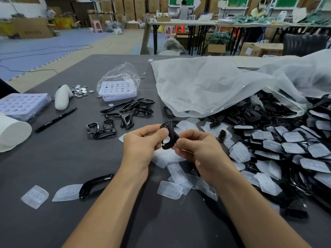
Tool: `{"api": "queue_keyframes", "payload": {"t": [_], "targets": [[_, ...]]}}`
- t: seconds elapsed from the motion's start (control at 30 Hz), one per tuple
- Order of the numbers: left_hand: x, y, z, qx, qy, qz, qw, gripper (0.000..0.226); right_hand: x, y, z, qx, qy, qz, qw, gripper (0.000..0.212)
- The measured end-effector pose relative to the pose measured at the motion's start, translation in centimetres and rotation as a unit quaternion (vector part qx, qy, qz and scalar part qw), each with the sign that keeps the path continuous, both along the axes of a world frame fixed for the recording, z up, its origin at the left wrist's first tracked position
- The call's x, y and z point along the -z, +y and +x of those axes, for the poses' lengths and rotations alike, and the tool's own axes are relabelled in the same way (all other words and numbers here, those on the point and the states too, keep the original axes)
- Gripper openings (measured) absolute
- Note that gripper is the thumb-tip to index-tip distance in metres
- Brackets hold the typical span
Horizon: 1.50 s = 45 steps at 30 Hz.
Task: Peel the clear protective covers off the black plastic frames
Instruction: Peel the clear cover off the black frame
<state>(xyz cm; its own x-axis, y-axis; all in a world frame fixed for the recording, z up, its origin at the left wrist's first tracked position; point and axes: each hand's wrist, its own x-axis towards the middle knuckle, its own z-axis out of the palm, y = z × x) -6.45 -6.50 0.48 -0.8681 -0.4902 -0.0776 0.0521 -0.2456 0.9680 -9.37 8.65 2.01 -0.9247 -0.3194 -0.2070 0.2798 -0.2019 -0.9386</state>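
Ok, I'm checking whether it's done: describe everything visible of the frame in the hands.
The frame is a glossy black plastic loop with rounded corners, held tilted, nearly edge-on, above the table. The left hand pinches its upper end, the right hand its lower end. No clear cover is visible on it, though the hands hide parts.

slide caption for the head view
Left hand and right hand hold a black frame above clear covers on a grey table

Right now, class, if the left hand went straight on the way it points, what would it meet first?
The black frame it pinches; the left hand points up and right at it. Just beyond, probably, the right hand, though depth is unclear.
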Motion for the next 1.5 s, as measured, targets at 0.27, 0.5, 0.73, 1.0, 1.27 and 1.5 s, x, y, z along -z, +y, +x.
{"api": "queue_keyframes", "payload": {"t": [0.27,0.5,0.73,1.0,1.27,1.5], "targets": [[0.3,-0.4,0.0,0.066,-0.026,0.023,0.997,0.008,0.0,0.2,-0.1,-0.046,0.047,0.032,0.997,0.025],[0.1,0.2,-0.3,0.033,-0.001,-0.071,0.997,0.016,-0.1,0.2,0.0,-0.085,0.108,0.081,0.987,0.014],[0.2,0.6,0.1,0.030,-0.020,-0.092,0.995,0.015,0.7,-0.1,0.1,-0.040,0.224,0.237,0.944,0.017],[0.0,0.0,0.3,0.134,-0.029,-0.045,0.990,0.012,0.1,0.5,-0.3,-0.036,0.156,0.180,0.971,0.015],[-0.1,-0.2,0.1,0.095,-0.037,-0.061,0.993,0.015,0.7,0.1,-0.3,-0.006,0.154,0.159,0.975,0.015],[-0.6,-0.1,0.1,0.107,-0.045,0.059,0.991,0.014,0.6,-0.1,-0.2,0.009,0.134,0.133,0.982,0.014]]}}
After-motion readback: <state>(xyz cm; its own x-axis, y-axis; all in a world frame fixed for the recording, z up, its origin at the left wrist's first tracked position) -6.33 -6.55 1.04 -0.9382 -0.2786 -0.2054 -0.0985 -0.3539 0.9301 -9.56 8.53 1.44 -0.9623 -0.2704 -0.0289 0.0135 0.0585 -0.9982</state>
